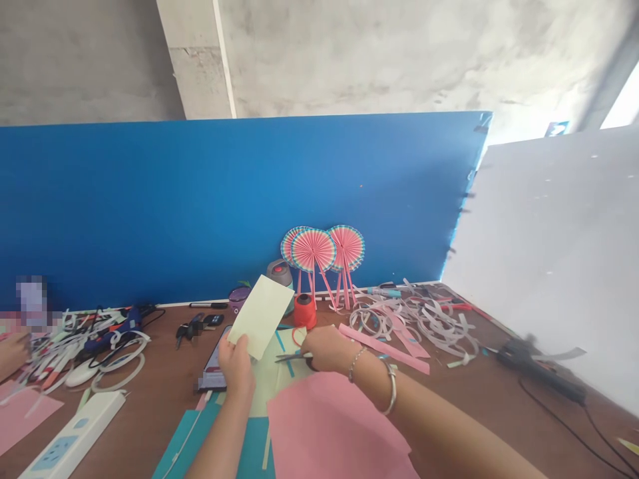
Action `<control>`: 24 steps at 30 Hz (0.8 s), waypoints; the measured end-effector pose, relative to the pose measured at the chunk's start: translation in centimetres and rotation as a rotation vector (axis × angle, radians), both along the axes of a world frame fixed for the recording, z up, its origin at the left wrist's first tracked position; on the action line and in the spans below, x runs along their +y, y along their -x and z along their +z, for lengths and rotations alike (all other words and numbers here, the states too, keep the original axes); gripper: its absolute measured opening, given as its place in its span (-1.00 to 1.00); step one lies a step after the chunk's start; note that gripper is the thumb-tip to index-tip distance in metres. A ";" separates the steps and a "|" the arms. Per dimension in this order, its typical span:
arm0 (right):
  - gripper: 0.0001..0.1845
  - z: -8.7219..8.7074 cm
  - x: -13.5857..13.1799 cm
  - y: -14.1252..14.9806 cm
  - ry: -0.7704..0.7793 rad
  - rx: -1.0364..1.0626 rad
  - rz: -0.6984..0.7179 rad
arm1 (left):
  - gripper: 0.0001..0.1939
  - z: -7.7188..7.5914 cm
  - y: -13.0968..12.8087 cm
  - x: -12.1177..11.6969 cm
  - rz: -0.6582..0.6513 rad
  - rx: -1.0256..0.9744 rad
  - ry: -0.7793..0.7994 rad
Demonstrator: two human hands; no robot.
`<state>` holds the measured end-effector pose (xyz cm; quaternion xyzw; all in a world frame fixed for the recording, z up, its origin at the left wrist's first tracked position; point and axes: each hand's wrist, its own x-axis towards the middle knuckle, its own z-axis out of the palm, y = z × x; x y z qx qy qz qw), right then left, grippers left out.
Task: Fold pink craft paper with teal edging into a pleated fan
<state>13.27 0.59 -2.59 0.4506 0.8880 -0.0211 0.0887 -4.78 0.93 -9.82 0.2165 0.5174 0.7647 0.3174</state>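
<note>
On the brown table (pixel 150 359), the left hand (pixel 236 364) pinches a pale green card (pixel 259 317), eleven o'clock from the scissors (pixel 292 357) clamped in the right hand (pixel 324 349); a careless snip could nick it

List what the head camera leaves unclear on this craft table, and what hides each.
Head view:
The scissors grip: hidden by the right hand.
The green paper lower corner: hidden by the left hand.
Another person's hand: cut off by the left edge.
Far-left object: pixelated.
</note>
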 end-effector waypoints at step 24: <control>-0.75 0.7 1.8 2.1 -0.066 0.010 -0.285 | -0.59 -0.4 0.8 0.5 0.138 0.026 -0.039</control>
